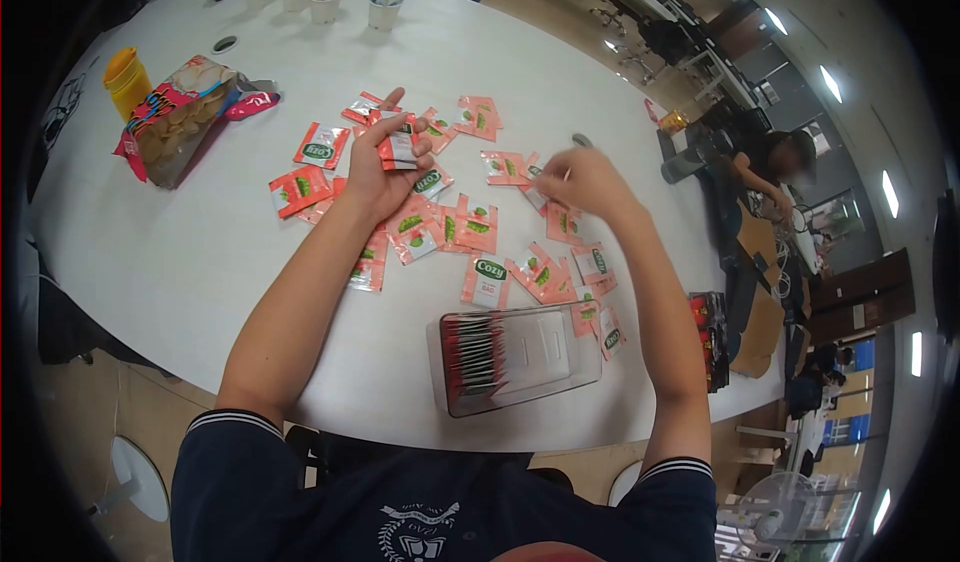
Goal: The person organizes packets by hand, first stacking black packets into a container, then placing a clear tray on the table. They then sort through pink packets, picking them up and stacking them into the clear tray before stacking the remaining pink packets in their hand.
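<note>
My left hand (378, 174) is raised palm up over the table, its fingers curled around a small stack of red and white tea bag sachets (398, 150). Across from it, my right hand (592, 184) is bent down with fingertips pinched at a tea bag sachet (535, 198) among the scattered ones; the fingers partly cover it. Loose sachets marked "Cozy" (487, 280) lie spread between and around both hands, some overlapping. Close to my body stands a clear plastic box (540, 357), with a row of sachets (474, 354) upright in its left part.
An open chip bag (180, 127) and a yellow bottle (127, 84) stand at the left. Cups with pens (382, 14) line the far edge of the white table (200, 262). Dark red boxes (710, 340) sit at the right edge. Another person (785, 167) is at the right.
</note>
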`<state>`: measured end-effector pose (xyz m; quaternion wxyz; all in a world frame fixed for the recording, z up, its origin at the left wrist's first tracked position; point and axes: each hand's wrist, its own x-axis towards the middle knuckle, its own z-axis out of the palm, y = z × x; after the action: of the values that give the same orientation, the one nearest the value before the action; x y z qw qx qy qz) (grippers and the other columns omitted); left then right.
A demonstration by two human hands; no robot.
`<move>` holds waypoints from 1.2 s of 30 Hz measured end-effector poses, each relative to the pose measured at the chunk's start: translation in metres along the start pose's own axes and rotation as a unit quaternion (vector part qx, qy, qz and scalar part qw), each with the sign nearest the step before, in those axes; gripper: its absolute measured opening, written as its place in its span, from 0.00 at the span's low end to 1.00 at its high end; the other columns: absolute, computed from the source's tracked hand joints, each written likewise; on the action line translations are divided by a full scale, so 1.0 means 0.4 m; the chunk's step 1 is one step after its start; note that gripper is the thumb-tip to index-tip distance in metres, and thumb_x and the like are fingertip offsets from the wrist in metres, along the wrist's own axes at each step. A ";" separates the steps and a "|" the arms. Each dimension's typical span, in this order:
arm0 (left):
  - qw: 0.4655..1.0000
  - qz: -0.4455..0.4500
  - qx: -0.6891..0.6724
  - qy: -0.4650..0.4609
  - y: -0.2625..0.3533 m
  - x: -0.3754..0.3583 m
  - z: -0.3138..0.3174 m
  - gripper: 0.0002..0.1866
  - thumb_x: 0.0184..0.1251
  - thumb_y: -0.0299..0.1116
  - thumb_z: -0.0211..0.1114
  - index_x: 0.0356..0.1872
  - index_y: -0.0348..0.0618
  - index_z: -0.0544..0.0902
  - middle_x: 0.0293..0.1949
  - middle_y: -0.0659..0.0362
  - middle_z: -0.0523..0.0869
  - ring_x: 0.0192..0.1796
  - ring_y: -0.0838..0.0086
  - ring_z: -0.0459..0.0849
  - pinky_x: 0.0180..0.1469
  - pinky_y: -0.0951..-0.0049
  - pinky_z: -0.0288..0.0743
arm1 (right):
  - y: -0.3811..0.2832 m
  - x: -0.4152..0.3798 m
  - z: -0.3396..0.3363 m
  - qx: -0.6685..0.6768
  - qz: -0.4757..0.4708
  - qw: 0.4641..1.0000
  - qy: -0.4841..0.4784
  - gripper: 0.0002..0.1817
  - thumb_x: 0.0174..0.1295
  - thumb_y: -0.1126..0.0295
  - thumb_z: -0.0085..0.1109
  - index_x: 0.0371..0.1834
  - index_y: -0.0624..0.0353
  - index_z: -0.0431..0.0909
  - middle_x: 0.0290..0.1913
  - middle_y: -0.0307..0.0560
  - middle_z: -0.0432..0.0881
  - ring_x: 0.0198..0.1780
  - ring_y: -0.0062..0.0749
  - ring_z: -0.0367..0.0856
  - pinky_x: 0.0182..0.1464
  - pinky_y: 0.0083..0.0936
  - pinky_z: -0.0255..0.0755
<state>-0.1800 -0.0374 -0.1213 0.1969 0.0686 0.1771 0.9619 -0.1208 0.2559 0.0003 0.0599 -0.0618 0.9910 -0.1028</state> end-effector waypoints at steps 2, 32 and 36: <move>1.000 0.001 0.017 0.011 -0.009 -0.003 0.020 0.31 0.78 0.29 0.59 0.79 0.52 0.66 0.50 0.54 0.81 0.40 0.69 0.81 0.43 0.66 0.77 | -0.001 -0.052 0.067 -0.129 0.029 0.991 -0.025 0.18 0.67 0.58 0.70 0.37 0.66 0.91 0.36 0.59 0.91 0.36 0.47 0.91 0.42 0.39 0.84; 0.977 -0.037 -0.200 0.059 -0.011 0.005 0.023 0.23 0.88 0.47 0.59 0.64 0.37 0.70 0.60 0.41 0.75 0.68 0.46 0.77 0.81 0.35 0.71 | -0.043 -0.047 0.008 0.114 0.020 0.980 0.163 0.19 0.65 0.57 0.68 0.41 0.65 0.93 0.31 0.51 0.92 0.31 0.37 0.92 0.38 0.35 0.81; 0.983 -0.017 -0.171 0.070 -0.011 -0.004 0.043 0.27 0.88 0.51 0.58 0.70 0.40 0.66 0.64 0.40 0.72 0.73 0.43 0.74 0.82 0.33 0.69 | -0.040 0.009 -0.081 0.227 -0.044 0.955 0.184 0.19 0.68 0.56 0.69 0.46 0.63 0.94 0.34 0.50 0.94 0.33 0.33 0.93 0.39 0.30 0.81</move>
<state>-0.1737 -0.0289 -0.1070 0.2088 -0.0361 0.0246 0.9770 -0.1268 0.2463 0.0346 -0.1156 -0.0698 0.9317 -0.3373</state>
